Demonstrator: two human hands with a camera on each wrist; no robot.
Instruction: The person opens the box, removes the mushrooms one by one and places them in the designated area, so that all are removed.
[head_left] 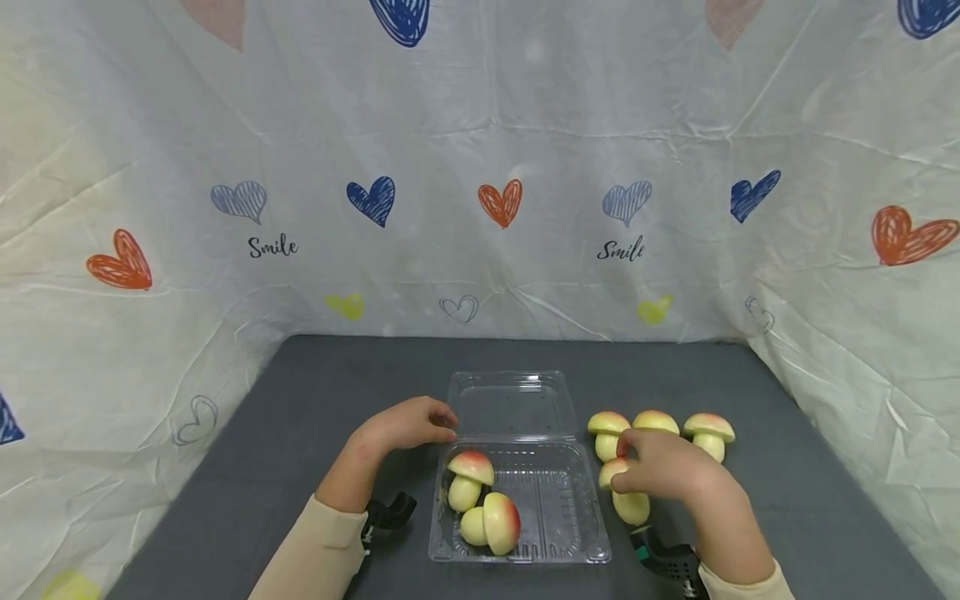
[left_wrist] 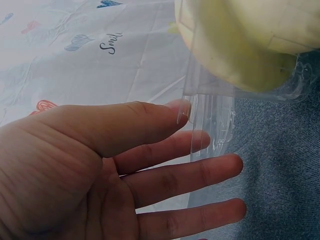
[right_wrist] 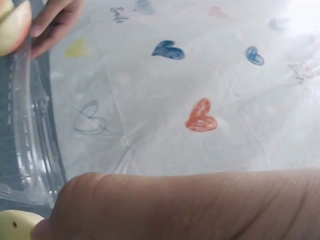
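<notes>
Two toy mushrooms, one upright (head_left: 471, 481) and one on its side (head_left: 501, 524), lie in the left half of a clear plastic clamshell box (head_left: 555, 546), its lid (head_left: 510, 404) folded back. My left hand (head_left: 412, 423) is at the box's left edge by the hinge. In the left wrist view its thumb (left_wrist: 150, 122) touches the clear rim and the other fingers extend loosely. My right hand (head_left: 671, 471) pinches the cap of the nearest loose mushroom (head_left: 632, 508) between thumb and index finger, right of the box. In the right wrist view only part of that yellow mushroom (right_wrist: 17, 225) shows beside the thumb.
Behind the right hand stand more toy mushrooms, one at left (head_left: 607, 425), one in the middle (head_left: 655, 420) and one at right (head_left: 709, 431). Everything sits on a dark grey table (head_left: 360, 367). A white cloth with hearts (head_left: 540, 275) encloses the back and sides.
</notes>
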